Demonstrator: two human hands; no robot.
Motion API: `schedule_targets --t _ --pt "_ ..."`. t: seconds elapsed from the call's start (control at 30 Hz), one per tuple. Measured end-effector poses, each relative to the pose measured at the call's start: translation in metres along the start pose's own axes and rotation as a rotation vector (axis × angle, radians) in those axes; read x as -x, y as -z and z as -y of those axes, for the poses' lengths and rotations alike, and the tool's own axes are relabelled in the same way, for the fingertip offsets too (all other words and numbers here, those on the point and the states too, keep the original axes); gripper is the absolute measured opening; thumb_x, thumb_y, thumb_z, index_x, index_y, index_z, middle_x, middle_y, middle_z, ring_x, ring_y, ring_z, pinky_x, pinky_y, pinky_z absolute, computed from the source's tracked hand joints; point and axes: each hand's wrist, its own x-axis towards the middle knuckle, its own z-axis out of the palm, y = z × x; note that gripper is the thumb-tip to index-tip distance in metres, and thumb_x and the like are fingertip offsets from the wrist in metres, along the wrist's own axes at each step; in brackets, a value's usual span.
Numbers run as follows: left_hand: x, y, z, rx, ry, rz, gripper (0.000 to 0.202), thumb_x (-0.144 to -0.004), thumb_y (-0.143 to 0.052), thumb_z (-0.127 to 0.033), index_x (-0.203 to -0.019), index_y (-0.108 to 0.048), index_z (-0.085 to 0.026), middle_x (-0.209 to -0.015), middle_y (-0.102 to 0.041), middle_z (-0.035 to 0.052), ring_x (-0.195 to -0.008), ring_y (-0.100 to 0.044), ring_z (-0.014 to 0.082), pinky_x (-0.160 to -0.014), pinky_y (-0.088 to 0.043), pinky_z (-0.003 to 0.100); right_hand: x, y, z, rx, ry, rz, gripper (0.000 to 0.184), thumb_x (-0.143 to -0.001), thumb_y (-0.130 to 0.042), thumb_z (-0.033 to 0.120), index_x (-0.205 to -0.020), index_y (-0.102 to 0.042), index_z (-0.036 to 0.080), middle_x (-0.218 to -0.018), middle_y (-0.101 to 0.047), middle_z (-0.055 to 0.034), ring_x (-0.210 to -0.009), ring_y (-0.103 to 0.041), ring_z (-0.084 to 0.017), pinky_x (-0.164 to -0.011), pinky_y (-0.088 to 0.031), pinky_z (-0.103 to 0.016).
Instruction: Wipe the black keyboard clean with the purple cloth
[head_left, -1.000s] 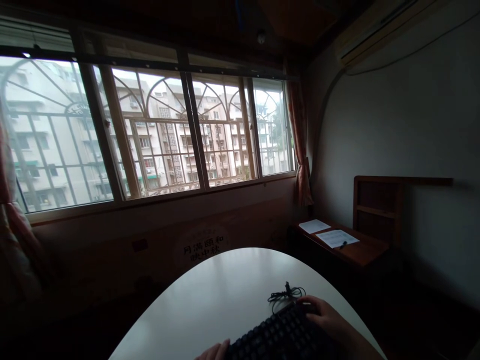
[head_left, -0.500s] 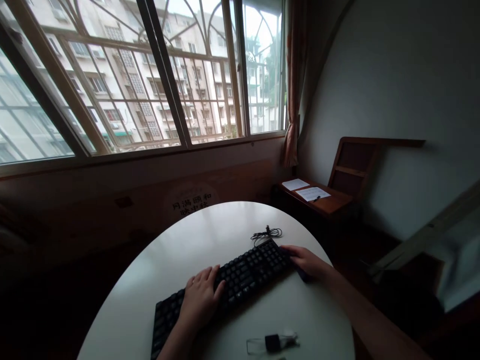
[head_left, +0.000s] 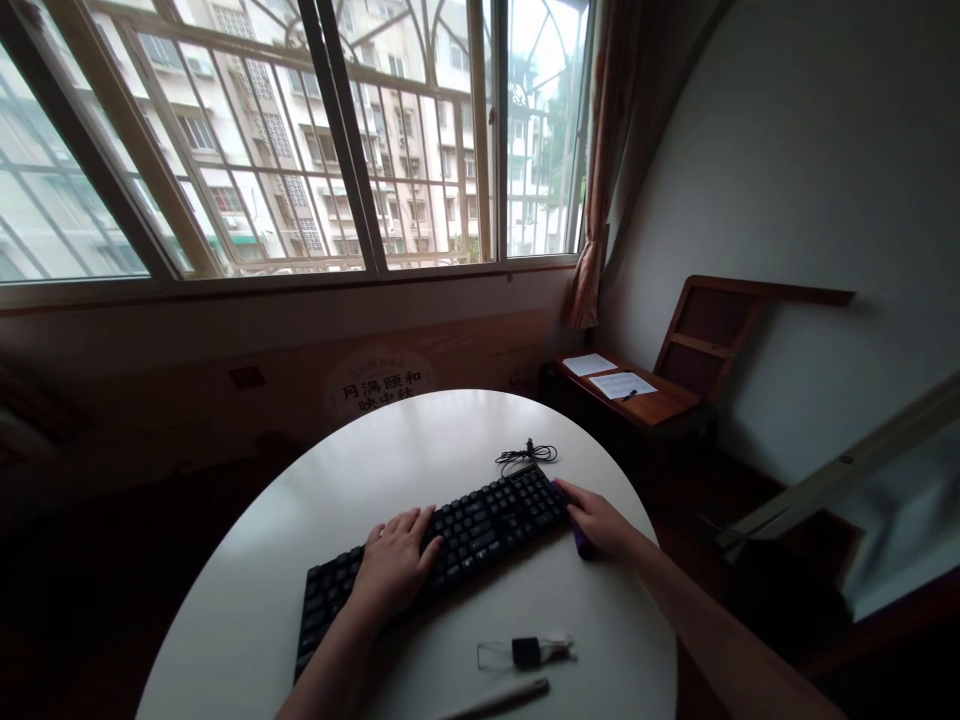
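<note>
A black full-size keyboard point(head_left: 480, 530) lies slantwise on the white round table point(head_left: 247, 570). My left hand point(head_left: 394, 565) rests on its left-middle keys, palm down with fingers spread. At the keyboard's right end, my right hand point(head_left: 596, 515) is closed around a dark purple object point(head_left: 582, 540). Its lower end sticks out below my fingers; most of it is hidden, so its kind is unclear. The keyboard's black cable point(head_left: 529, 455) sits bundled behind its far right corner.
Near the table's front lie a small tool with a black block point(head_left: 526, 652) and thin wire loops, and a grey stick-like handle point(head_left: 517, 695). A wooden chair point(head_left: 660, 402) with papers point(head_left: 622, 385) and a pen stands right, beyond the table. Windows point(head_left: 420, 150) line the far wall.
The view has tilted down a little, bringing the grey handle into sight. My hands keep nearly the same places on the keyboard, and the purple object in my right hand shows more clearly.
</note>
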Motion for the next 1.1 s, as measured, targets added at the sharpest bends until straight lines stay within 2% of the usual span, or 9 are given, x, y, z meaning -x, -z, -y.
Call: schedule_targets --t 0.07,0.17,0.3,0.4,0.63,0.77,0.97,1.03,1.1 --pt "0.0 0.0 0.0 0.006 0.003 0.0 0.058 -0.095 -0.033 -0.051 -0.146 -0.041 -0.025 -0.146 -0.047 0.0083 -0.135 -0.04 0.0285 -0.11 -0.024 0.046 -0.017 0.0 0.001 -0.069 0.001 0.042 0.063 -0.076 -0.048 0.012 -0.138 -0.054 0.023 -0.142 -0.053 -0.0027 -0.134 -0.046 -0.024 -0.118 -0.028 -0.043" --pt "0.001 -0.001 0.0 0.016 0.002 -0.006 0.058 -0.095 -0.033 -0.05 -0.147 -0.041 -0.025 -0.147 -0.047 0.0085 -0.135 -0.039 0.0283 -0.11 -0.024 0.046 -0.039 0.002 0.004 -0.12 0.011 0.092 0.068 -0.07 -0.044 0.01 -0.136 -0.057 0.021 -0.138 -0.057 -0.0024 -0.13 -0.05 -0.023 -0.114 -0.034 -0.041" --pt "0.001 -0.002 -0.001 0.015 0.004 -0.019 0.057 -0.095 -0.033 -0.05 -0.146 -0.042 -0.025 -0.146 -0.047 0.0086 -0.134 -0.04 0.0281 -0.109 -0.025 0.045 -0.048 0.002 0.006 -0.133 0.017 0.11 0.067 -0.069 -0.045 0.01 -0.133 -0.059 0.019 -0.135 -0.059 -0.0041 -0.127 -0.053 -0.024 -0.112 -0.038 -0.04" --pt "0.002 -0.001 -0.002 0.006 0.012 -0.031 0.057 -0.095 -0.033 -0.05 -0.145 -0.042 -0.024 -0.145 -0.048 0.009 -0.134 -0.04 0.0285 -0.109 -0.025 0.045 -0.032 0.002 0.001 -0.125 0.04 0.105 0.067 -0.071 -0.045 0.011 -0.135 -0.058 0.02 -0.136 -0.059 -0.003 -0.129 -0.051 -0.023 -0.114 -0.035 -0.04" --pt "0.002 -0.003 -0.003 0.008 0.014 -0.036 0.057 -0.095 -0.033 -0.05 -0.145 -0.042 -0.025 -0.146 -0.047 0.0089 -0.134 -0.04 0.0287 -0.109 -0.024 0.045 0.03 0.017 -0.006 0.013 0.029 0.088 0.063 -0.078 -0.045 0.013 -0.138 -0.055 0.025 -0.14 -0.055 -0.0008 -0.133 -0.047 -0.023 -0.118 -0.028 -0.043" --pt "0.002 -0.003 -0.002 0.015 0.007 -0.041 0.057 -0.095 -0.033 -0.05 -0.145 -0.042 -0.024 -0.146 -0.047 0.0089 -0.134 -0.04 0.0288 -0.11 -0.024 0.045 0.041 0.016 -0.006 0.034 -0.028 0.075 0.063 -0.079 -0.045 0.015 -0.14 -0.053 0.025 -0.141 -0.053 -0.0009 -0.134 -0.046 -0.023 -0.118 -0.027 -0.042" --pt "0.003 -0.001 -0.001 0.02 -0.004 -0.039 0.057 -0.095 -0.034 -0.049 -0.145 -0.043 -0.023 -0.146 -0.047 0.0086 -0.135 -0.039 0.028 -0.11 -0.023 0.047 0.019 0.005 -0.003 -0.006 -0.025 0.04 0.065 -0.075 -0.047 0.015 -0.14 -0.053 0.021 -0.144 -0.05 -0.0024 -0.136 -0.043 -0.024 -0.119 -0.026 -0.041" --pt "0.003 -0.001 -0.001 0.022 -0.004 -0.04 0.057 -0.095 -0.033 -0.049 -0.145 -0.043 -0.023 -0.146 -0.047 0.0083 -0.135 -0.039 0.0277 -0.11 -0.023 0.047 0.003 0.005 0.004 -0.067 -0.046 0.06 0.067 -0.072 -0.046 0.013 -0.138 -0.055 0.02 -0.14 -0.056 -0.0029 -0.131 -0.049 -0.026 -0.114 -0.035 -0.041" --pt "0.004 -0.001 -0.001 0.026 -0.003 -0.04 0.057 -0.095 -0.033 -0.049 -0.145 -0.043 -0.023 -0.146 -0.047 0.0083 -0.135 -0.039 0.0276 -0.11 -0.023 0.047 -0.014 0.006 0.014 -0.131 -0.115 0.116 0.071 -0.068 -0.046 0.011 -0.139 -0.054 0.019 -0.129 -0.064 -0.005 -0.117 -0.061 -0.03 -0.1 -0.049 -0.041"
